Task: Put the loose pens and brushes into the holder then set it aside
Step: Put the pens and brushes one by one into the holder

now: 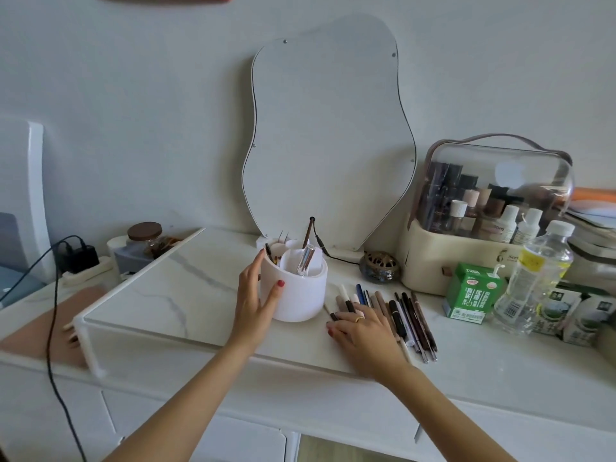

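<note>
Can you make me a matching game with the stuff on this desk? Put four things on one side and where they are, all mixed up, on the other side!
Things:
1. white holder
2. loose pens
3. green carton
4. wavy mirror

Places:
A. leaning against the wall at the back
B. lying flat under the right hand
C. touched on its side by the left hand
D. standing beside the clear water bottle

Right pairs: 1-C, 2-B, 3-D, 4-A
</note>
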